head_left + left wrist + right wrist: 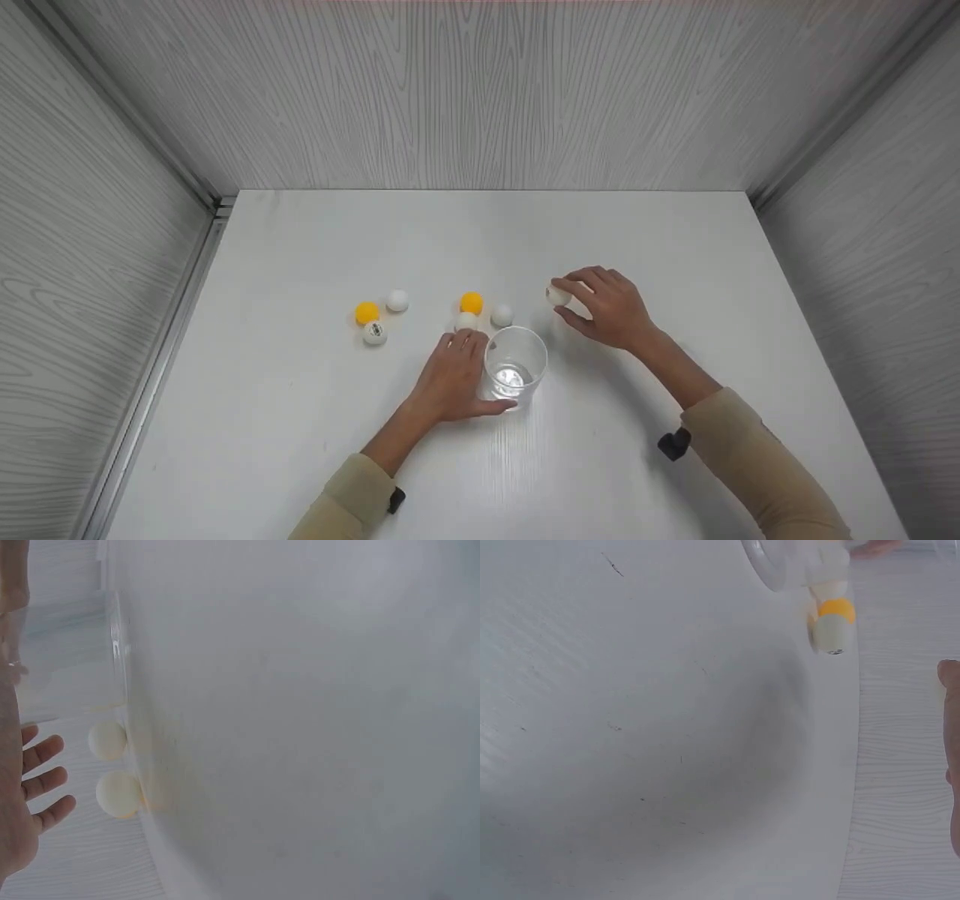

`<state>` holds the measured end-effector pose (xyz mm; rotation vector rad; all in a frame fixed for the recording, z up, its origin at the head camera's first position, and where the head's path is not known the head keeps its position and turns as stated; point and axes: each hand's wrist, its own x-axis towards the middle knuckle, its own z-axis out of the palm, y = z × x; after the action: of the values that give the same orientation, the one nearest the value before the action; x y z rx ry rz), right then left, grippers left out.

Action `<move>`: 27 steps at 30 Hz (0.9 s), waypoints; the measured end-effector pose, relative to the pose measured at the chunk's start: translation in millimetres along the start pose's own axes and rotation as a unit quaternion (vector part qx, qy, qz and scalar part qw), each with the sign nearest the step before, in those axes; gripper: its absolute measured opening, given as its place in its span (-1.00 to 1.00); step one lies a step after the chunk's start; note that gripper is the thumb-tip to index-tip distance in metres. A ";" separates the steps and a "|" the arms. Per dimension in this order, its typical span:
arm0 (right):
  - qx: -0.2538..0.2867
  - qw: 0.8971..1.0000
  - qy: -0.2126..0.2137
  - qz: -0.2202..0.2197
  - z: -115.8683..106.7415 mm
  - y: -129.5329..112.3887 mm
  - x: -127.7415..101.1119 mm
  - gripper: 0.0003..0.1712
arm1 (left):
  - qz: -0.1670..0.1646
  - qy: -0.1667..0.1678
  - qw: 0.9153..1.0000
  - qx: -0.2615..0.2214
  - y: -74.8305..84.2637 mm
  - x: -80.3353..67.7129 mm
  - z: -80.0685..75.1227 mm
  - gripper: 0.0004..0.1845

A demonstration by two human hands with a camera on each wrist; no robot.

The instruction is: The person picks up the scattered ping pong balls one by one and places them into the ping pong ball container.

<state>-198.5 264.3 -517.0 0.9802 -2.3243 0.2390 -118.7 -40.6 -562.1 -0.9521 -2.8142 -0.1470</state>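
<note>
A clear, cylindrical cup (538, 375) stands upright on the white table. Around its left side lies my left hand (448, 381), its thumb spread toward the near side and its fingers pointing away; in the left wrist view those fingers (46, 780) look fairly straight. Right of the cup and farther back, my right hand (609, 306) pinches a white ping-pong ball (557, 295) between thumb and fingertips. Beyond the left fingertips sit an orange ball (471, 303), a white ball (466, 321) and another white ball (502, 315), close to the cup's far rim.
Farther left is a second cluster: an orange ball (367, 313), a plain white ball (397, 301) and a white ball with dark print (375, 332). Wood-grain panels (480, 97) wall in the table (262, 420) at the back and both sides.
</note>
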 end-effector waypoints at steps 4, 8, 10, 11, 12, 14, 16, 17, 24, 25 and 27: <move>0.017 0.999 0.027 -0.007 -6.5 -1.7 1.9 -0.48 | -0.001 0.000 1.000 0.001 0.2 -0.2 0.7 0.06; 0.034 0.999 0.040 -0.009 -14.4 -4.6 4.0 -0.49 | -0.001 -0.007 1.000 0.006 -0.1 0.0 0.2 0.07; 0.038 0.998 0.042 -0.011 -18.8 -6.8 5.2 -0.49 | -0.001 -0.009 1.000 0.007 -0.4 0.1 -0.1 0.07; 0.039 0.998 0.044 -0.012 -20.9 -8.1 6.1 -0.49 | 0.000 -0.010 1.000 0.007 -0.5 0.1 -0.2 0.06; 0.040 0.998 0.044 -0.013 -22.8 -9.3 6.7 -0.50 | 0.001 -0.010 1.000 0.009 -0.7 0.1 0.0 0.07; 0.042 0.998 0.049 -0.018 -27.0 -12.2 8.1 -0.50 | 0.003 -0.010 1.000 0.012 -0.9 0.2 0.2 0.07; 0.043 0.997 0.053 -0.026 -30.9 -15.4 9.7 -0.51 | 0.005 -0.008 1.000 0.014 -1.0 0.2 0.4 0.07; 0.044 0.997 0.055 -0.030 -32.7 -17.0 10.6 -0.52 | 0.006 -0.007 1.000 0.014 -1.1 0.2 0.4 0.07; 0.049 0.995 0.070 -0.055 -44.2 -26.2 15.2 -0.60 | 0.004 -0.006 1.000 0.006 -0.8 -0.3 -1.0 0.06; 0.050 0.995 0.070 -0.057 -45.4 -27.1 15.6 -0.61 | 0.004 -0.007 1.000 0.005 -0.7 -0.3 -0.8 0.06; 0.053 0.994 0.069 -0.063 -47.8 -29.4 16.4 -0.61 | 0.000 -0.006 1.000 -0.001 -0.5 0.1 -0.5 0.06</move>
<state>-165.0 251.8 -470.7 1.1204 -2.1345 0.3702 -119.1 -41.1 -561.6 -0.9572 -2.8256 -0.1443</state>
